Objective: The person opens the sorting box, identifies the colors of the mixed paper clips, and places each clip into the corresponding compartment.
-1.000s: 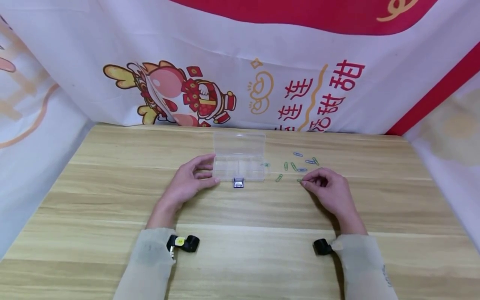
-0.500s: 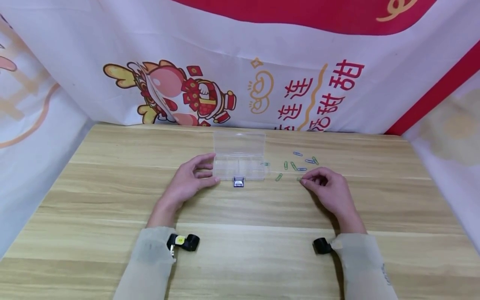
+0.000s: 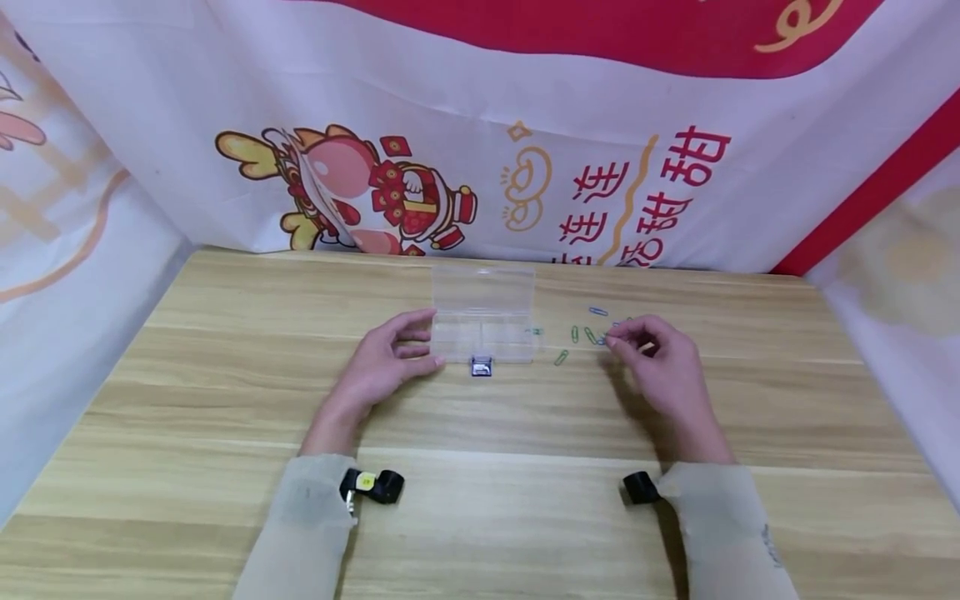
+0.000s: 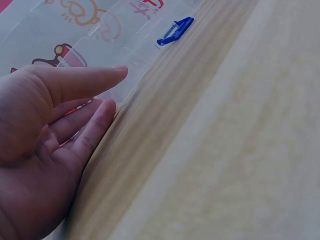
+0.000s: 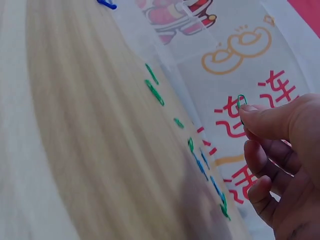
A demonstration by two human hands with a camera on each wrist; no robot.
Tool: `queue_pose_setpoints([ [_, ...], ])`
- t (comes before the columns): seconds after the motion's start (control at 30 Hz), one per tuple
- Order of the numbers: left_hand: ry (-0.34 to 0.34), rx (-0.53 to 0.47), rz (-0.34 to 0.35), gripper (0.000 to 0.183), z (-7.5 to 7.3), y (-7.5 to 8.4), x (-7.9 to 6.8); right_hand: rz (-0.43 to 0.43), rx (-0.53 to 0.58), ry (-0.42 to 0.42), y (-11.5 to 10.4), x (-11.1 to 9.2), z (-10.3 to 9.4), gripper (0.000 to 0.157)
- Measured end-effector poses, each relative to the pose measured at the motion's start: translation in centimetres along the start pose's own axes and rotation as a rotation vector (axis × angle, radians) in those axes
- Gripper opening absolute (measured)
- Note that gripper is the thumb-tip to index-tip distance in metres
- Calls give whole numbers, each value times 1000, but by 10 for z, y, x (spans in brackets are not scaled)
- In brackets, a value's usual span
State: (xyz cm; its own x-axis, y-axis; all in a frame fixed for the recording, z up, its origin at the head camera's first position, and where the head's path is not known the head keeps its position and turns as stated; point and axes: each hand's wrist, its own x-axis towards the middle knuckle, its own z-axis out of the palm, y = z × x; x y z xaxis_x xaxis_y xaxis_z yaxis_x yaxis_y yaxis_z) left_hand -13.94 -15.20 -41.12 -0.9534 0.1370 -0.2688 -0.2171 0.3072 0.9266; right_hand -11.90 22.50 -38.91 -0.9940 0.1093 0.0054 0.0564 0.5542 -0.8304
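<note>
Wooden table (image 3: 480, 500): far edge meets cloth backdrop (image 3: 465, 92) at twelve o'clock; broad wood toward six.
Right hand (image 3: 670, 365): raised since a second ago, pinching a green paperclip (image 5: 242, 100) above the wood.
Left hand (image 3: 377, 363): as before, fingers relaxed against the nine-o'clock end of the clear box (image 3: 454, 333).
Loose clips (image 3: 575, 334): green and blue, at the box's three o'clock.

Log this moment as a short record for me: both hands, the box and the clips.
Left hand: at the left end, thumb by the front corner
Right hand: pinches one clip
Held clip: green, clear of the table
Clear box: on the table
Lid: open
Latch: blue, middle of the front edge
Loose clips: green and blue, right of the box
Clip nearest box: green; touching or apart, cannot tell
</note>
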Motion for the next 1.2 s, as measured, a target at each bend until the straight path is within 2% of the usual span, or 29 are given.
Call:
queue_pose_setpoints([
  [0.23, -1, 2, -4, 77, -1, 0, 0, 2, 18, -48, -10, 2, 12, 16],
  [0.47, 0, -3, 8, 77, -1, -2, 0, -103, -15, -74, -16, 5, 33, 8],
  [0.6, -1, -2, 11, 77, -1, -2, 0, -132, -20, -97, -21, 7, 43, 7],
  [0.97, -5, -14, 14, 79, 1, -2, 1, -168, -2, -155, -36, 9, 70, 5],
  [1.2, -3, -24, 24, 79, -1, -1, 0, -183, -1, -160, -40, 9, 77, 6],
])
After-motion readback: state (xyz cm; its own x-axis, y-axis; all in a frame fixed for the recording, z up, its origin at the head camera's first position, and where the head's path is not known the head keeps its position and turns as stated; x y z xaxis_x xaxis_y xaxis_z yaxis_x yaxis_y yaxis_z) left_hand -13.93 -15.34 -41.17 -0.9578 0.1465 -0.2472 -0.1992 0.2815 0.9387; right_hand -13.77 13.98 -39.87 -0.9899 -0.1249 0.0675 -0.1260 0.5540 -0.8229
